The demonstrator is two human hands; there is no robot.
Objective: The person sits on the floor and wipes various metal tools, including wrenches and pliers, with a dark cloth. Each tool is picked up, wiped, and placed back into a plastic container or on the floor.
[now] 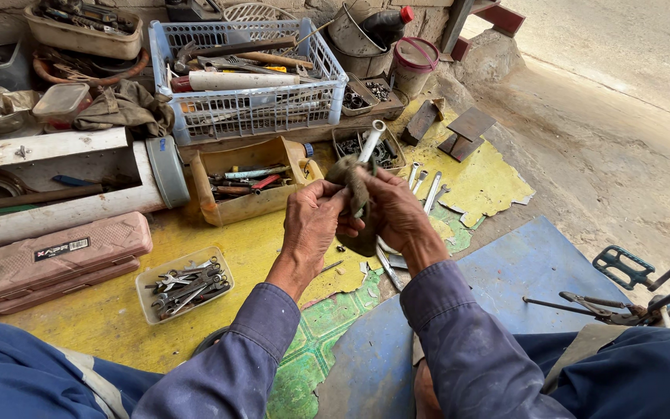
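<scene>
Both hands meet over yellow floor mat (118, 310): my left hand (313, 221) and right hand (397, 213) grip dirty rag (354, 190) wrapped round metal tube (371, 140) | tube tilts toward blue crate (250, 109) | spanner tray (184, 285) lower left

Shiny metal tube (371, 141); grimy matt cloth rag (356, 190)

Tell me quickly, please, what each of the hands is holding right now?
Left hand: closed on the dark rag.
Right hand: closed on the rag-wrapped metal tube.
</scene>
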